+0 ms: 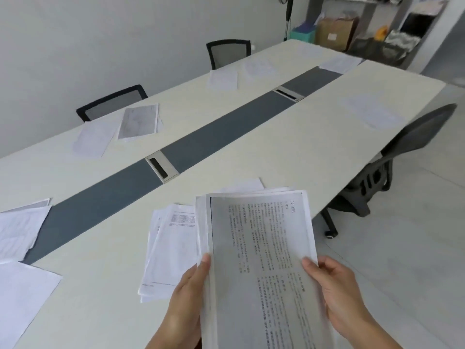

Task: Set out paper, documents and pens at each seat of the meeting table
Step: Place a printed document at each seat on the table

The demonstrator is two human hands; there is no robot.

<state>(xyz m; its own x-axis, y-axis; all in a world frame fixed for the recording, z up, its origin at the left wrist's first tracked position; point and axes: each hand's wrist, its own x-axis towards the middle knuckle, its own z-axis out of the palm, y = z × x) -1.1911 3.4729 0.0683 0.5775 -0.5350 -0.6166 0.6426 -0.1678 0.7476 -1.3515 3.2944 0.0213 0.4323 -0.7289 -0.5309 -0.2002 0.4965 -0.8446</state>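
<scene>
grips a paper stack (261,248) by its long sides with the left hand (187,293) and right hand (334,293). holds it above the table's (251,147) near edge, just right of a loose pile (166,248).

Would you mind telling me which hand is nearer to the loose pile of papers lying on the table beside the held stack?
Left. The left hand grips the left edge of the held stack, right beside the pile; the right hand grips the opposite edge, farther away.
</scene>
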